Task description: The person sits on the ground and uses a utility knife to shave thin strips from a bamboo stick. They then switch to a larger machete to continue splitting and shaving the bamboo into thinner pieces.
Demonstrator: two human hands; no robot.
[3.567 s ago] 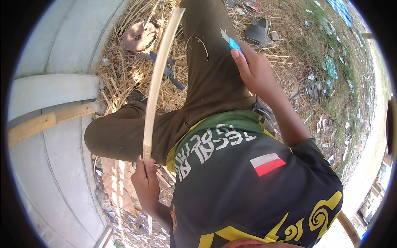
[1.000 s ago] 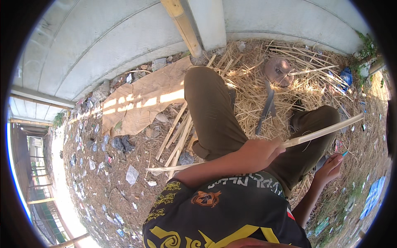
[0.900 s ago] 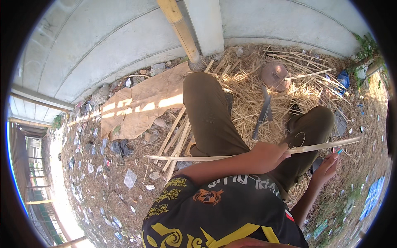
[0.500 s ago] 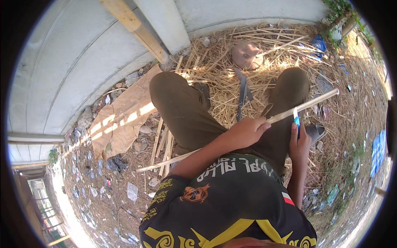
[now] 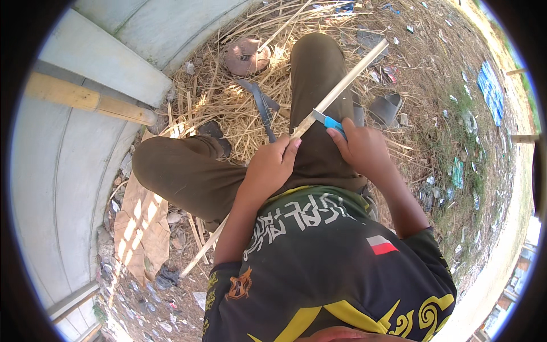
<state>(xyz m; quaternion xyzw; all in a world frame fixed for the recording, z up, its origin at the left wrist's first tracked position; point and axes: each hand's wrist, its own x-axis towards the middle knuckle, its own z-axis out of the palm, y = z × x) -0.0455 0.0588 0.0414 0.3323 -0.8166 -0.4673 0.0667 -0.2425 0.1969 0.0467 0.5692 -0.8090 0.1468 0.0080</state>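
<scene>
My left hand (image 5: 270, 163) is closed around a long pale bamboo strip (image 5: 353, 74), thumb on top. The strip slants across my raised thigh to the upper right; a pale length shows again past my left forearm, at the lower left. In my right hand (image 5: 366, 149) I grip a utility knife (image 5: 333, 123) with a blue handle. Its blade lies across the strip, a little beyond my left fingers. A dark, flat, blade-like tool (image 5: 263, 111) rests on the shavings between my legs.
Bamboo shavings (image 5: 233, 114) cover the ground ahead, with a round reddish stone (image 5: 247, 56) among them. Right of my leg lies a grey sandal (image 5: 386, 109). Brown cardboard (image 5: 151, 228) lies at left, below a bamboo pole (image 5: 85, 98) and pale wall (image 5: 68, 182). Litter dots the ground.
The view has turned, so the surroundings appear shifted left. The strip now slants more steeply, and the knife blade sits lower along it, closer to my left fingers.
</scene>
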